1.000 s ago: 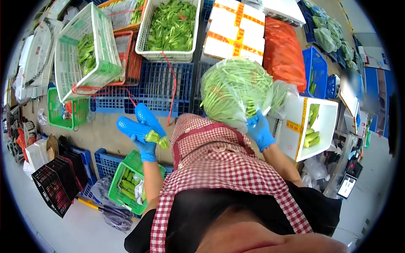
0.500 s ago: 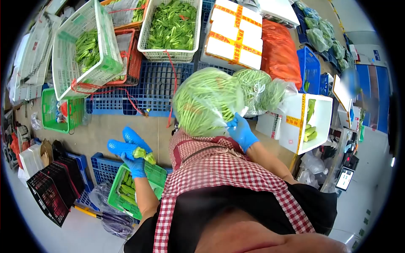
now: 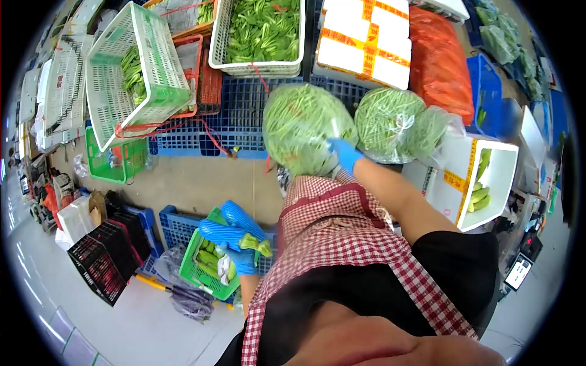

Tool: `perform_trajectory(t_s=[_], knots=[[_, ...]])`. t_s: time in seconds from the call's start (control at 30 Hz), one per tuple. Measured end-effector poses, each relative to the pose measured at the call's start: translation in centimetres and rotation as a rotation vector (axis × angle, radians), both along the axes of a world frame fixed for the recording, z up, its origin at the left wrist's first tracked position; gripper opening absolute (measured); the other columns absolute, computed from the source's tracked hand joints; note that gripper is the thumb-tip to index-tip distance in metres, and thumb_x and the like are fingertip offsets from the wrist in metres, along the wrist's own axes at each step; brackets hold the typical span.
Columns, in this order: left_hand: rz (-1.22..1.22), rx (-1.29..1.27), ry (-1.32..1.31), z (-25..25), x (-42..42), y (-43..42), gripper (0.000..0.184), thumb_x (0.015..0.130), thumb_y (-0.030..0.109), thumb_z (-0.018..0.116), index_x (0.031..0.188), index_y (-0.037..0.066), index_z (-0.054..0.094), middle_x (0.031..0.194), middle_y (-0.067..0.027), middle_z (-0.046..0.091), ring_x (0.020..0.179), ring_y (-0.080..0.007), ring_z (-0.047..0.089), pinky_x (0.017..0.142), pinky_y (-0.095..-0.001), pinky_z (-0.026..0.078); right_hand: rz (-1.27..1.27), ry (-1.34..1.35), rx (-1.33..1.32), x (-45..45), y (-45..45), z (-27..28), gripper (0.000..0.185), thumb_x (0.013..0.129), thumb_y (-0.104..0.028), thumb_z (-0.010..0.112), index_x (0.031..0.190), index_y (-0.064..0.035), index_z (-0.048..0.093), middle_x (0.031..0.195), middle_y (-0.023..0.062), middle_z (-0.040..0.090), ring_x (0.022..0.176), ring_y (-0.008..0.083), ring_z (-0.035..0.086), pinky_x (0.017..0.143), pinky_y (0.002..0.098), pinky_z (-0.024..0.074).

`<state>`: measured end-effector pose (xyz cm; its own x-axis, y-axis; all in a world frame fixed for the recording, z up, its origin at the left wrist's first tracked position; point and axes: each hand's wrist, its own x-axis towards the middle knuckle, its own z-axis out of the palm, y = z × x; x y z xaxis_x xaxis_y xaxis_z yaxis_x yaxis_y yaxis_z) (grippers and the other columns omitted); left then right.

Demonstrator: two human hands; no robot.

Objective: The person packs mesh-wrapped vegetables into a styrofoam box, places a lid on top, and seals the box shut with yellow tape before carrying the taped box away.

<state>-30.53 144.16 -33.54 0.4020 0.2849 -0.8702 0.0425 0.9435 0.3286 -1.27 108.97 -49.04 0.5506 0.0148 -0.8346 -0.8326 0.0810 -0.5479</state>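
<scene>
I've got the left hand (image 3: pixel 241 262) clasping two blue-netted vegetables (image 3: pixel 223 233), slanting, green ends rightward, over the green crate's (image 3: pixel 201 283) far-right edge; right hand (image 3: pixel 346 155) at the bean bag (image 3: pixel 304 129), grip unclear; tape (image 3: pixel 370 47) lettering unreadable.

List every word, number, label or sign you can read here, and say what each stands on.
No text can be read with certainty.
Yellow tape on the stacked foam boxes: red characters, too blurred to quote.
Tape strip on the open foam box: characters, too small to read.
Lit screen at right: too small to read.
Bag of green beans: no readable text.
</scene>
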Motion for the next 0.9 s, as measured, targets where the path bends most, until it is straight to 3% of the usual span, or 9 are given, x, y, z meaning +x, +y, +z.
perform_trajectory(t_s=[0.07,0.1,0.2,0.27,0.43,0.53,0.73,0.83,0.9], knots=[[-0.023,-0.112,-0.013,-2.3,-3.2,0.6,0.074,0.062,0.044,0.061,0.124,0.009,0.042,0.119,-0.0116,0.05,0.107,-0.0309,0.048,0.094,-0.0446,0.038,-0.025,0.135,0.186,2.7,-3.2,-0.6,0.028,0.082,-0.033,0.058,0.09,-0.0061,0.058,0.079,0.0095,0.055,0.074,0.0219,0.053,0.067,0.038,0.0459],[-0.028,-0.083,0.009,-2.4,-3.5,0.1,0.074,0.062,0.043,0.062,0.124,0.008,0.042,0.119,-0.0117,0.05,0.107,-0.031,0.048,0.094,-0.044,0.037,-0.114,0.38,0.269,5.2,-2.4,10.4,0.033,0.081,-0.036,0.058,0.096,-0.0066,0.057,0.083,0.0109,0.057,0.078,0.0229,0.056,0.068,0.0404,0.0467],[-0.096,-0.093,0.025,-1.7,-0.2,-2.5,0.075,0.062,0.045,0.06,0.125,0.008,0.042,0.119,-0.0108,0.051,0.108,-0.0302,0.047,0.096,-0.0427,0.035,0.364,-0.269,-0.667,2.2,-12.8,4.5,0.047,0.078,-0.031,0.061,0.113,-0.0009,0.052,0.096,0.0133,0.06,0.087,0.0225,0.058,0.074,0.0379,0.0474],[-0.255,-0.215,-0.077,-3.1,2.7,-2.1,0.074,0.063,0.047,0.059,0.124,0.008,0.044,0.12,-0.0097,0.05,0.11,-0.0298,0.047,0.096,-0.0428,0.035,0.403,-0.268,-0.744,-2.4,-16.9,11.0,0.047,0.078,-0.027,0.062,0.115,-0.0007,0.051,0.097,0.0121,0.06,0.083,0.0199,0.057,0.072,0.0348,0.0474],[-0.815,-0.087,-0.384,-1.1,18.7,-3.3,0.074,0.063,0.044,0.063,0.124,0.006,0.043,0.121,-0.0101,0.05,0.109,-0.0293,0.048,0.096,-0.0441,0.037,-0.486,0.009,-0.46,-26.1,-26.3,9.2,0.016,0.078,-0.018,0.054,0.076,-0.0026,0.058,0.064,0.0057,0.056,0.052,0.0161,0.053,0.051,0.0302,0.044],[-0.979,-0.097,-0.452,-2.3,25.0,-9.9,0.074,0.062,0.04,0.065,0.123,0.005,0.044,0.119,-0.0106,0.051,0.108,-0.0298,0.049,0.095,-0.0449,0.038,-0.795,0.095,-0.414,-40.0,-28.4,5.3,0.008,0.078,-0.01,0.053,0.074,-0.0049,0.057,0.061,0.0069,0.056,0.05,0.0176,0.053,0.044,0.0311,0.0436],[-1.264,-0.272,-0.585,2.1,25.8,-25.0,0.07,0.062,0.04,0.063,0.119,0.003,0.047,0.112,-0.0133,0.055,0.102,-0.0306,0.053,0.09,-0.046,0.042,-0.754,0.492,-0.237,-54.1,-20.1,4.3,0.013,0.075,-0.016,0.058,0.078,-0.004,0.062,0.069,0.0101,0.061,0.057,0.0221,0.059,0.054,0.0349,0.0475],[-1.459,-0.265,-0.486,5.1,23.1,-34.9,0.073,0.062,0.046,0.062,0.119,0.003,0.047,0.109,-0.013,0.055,0.1,-0.0302,0.053,0.089,-0.044,0.043,-0.55,0.215,-0.424,-53.8,-22.3,6.3,0.015,0.077,-0.017,0.058,0.073,-0.0034,0.061,0.07,0.0106,0.062,0.054,0.019,0.056,0.051,0.0326,0.0458],[-1.613,-0.316,-0.461,6.1,20.5,-42.3,0.074,0.062,0.048,0.06,0.119,0.003,0.046,0.11,-0.0129,0.054,0.101,-0.0298,0.052,0.09,-0.0435,0.042,-0.812,0.185,-0.42,-52.5,-26.6,8.3,0.014,0.079,-0.014,0.058,0.077,-0.0005,0.061,0.071,0.008,0.061,0.058,0.017,0.057,0.057,0.0295,0.0471]])
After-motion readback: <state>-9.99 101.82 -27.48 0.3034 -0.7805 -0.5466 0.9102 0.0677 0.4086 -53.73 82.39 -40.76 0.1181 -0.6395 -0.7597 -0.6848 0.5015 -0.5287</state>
